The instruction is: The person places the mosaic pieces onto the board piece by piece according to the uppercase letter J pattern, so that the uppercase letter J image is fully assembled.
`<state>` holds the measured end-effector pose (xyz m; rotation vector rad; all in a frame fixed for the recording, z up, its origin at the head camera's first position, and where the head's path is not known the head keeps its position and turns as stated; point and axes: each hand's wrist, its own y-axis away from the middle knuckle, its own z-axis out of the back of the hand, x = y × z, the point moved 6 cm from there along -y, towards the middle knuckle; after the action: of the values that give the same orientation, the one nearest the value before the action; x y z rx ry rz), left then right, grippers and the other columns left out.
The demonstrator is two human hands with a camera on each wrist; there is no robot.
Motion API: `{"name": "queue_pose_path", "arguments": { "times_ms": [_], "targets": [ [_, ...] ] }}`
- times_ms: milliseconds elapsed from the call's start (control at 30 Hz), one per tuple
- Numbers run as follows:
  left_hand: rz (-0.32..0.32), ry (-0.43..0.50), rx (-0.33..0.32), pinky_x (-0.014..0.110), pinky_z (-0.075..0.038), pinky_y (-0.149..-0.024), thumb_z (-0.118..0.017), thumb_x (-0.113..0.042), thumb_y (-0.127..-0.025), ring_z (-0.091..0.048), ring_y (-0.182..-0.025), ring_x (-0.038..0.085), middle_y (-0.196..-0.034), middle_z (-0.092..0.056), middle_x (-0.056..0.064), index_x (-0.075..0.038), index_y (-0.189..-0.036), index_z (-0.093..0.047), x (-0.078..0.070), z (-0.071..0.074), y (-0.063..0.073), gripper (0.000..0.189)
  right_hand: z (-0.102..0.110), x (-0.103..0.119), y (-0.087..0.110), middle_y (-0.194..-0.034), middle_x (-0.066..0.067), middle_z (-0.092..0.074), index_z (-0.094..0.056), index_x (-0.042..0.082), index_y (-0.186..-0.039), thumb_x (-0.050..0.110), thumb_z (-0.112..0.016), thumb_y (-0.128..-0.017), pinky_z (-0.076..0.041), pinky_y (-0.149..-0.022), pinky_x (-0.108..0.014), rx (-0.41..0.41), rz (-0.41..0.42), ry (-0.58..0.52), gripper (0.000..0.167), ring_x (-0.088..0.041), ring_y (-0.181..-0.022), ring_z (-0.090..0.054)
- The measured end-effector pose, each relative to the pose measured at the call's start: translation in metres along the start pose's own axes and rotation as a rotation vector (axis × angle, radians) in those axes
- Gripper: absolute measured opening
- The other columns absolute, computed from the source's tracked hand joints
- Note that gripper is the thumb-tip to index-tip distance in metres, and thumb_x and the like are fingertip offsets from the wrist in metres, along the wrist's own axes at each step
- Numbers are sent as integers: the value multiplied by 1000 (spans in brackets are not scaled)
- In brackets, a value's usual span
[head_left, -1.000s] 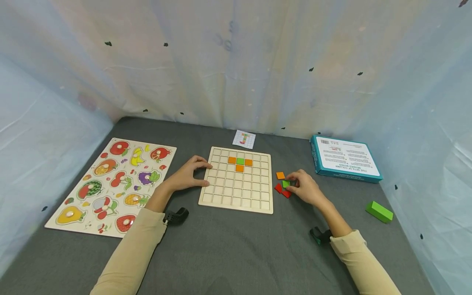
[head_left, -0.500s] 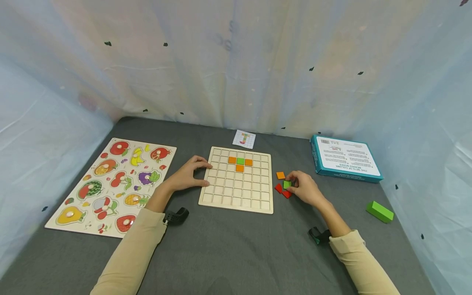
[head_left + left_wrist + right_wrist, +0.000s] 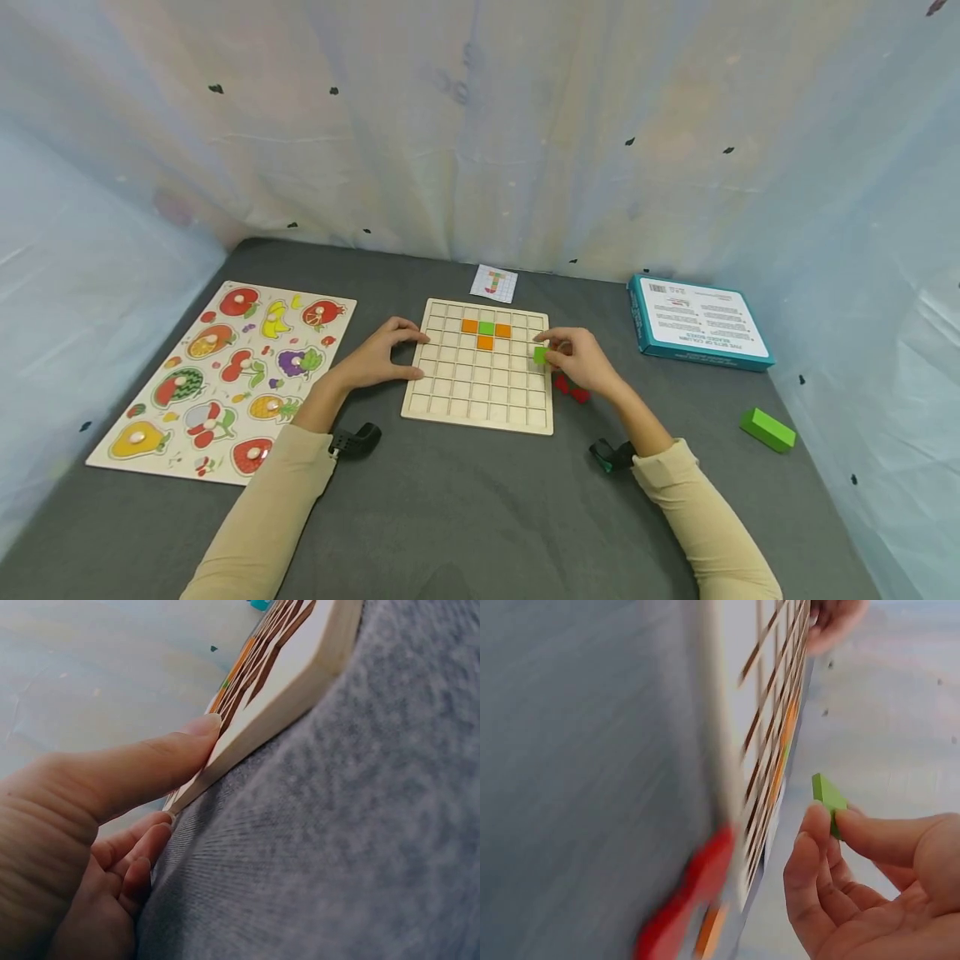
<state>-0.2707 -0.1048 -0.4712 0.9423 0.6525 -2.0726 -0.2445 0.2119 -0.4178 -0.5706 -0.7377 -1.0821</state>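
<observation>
A wooden grid board (image 3: 480, 379) lies in the middle of the table. My left hand (image 3: 375, 358) rests at its left edge, and in the left wrist view the thumb (image 3: 169, 757) touches the rim. Three orange tiles (image 3: 485, 342) and a green tile (image 3: 487, 328) sit in the upper cells in a T shape. Thumb and fingers of my right hand (image 3: 588, 362) pinch another green tile (image 3: 826, 796), raised over the board's right edge. Red tiles (image 3: 579, 394) lie beside that edge. A loose orange tile (image 3: 709, 931) near them is hidden by my hand in the head view.
Behind the board lies a small pattern card (image 3: 494, 284). A fruit peg puzzle (image 3: 195, 417) lies at the left, partly under my left arm. At the right are a teal box (image 3: 701, 321) and a green block (image 3: 768, 429). Light curtains (image 3: 450, 125) surround the table.
My right hand has picked up the green tile from the loose pile and carried it left to the board's right edge. My left hand stays at the board.
</observation>
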Motion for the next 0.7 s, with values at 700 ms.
{"name": "queue_pose_path", "arguments": {
  "times_ms": [700],
  "targets": [
    [-15,9,-8,59,-31,-107,-85,-23,-82,-42,-128,36,-135,-43,16,-5,-133,-62,2,0,0,58,-60,28,-56,-82,-17,-68,-73,-7,-108,-6,-65,-92,-51,-54,-27,104,-43,-31,18,-24,-59,-67]
  ]
}}
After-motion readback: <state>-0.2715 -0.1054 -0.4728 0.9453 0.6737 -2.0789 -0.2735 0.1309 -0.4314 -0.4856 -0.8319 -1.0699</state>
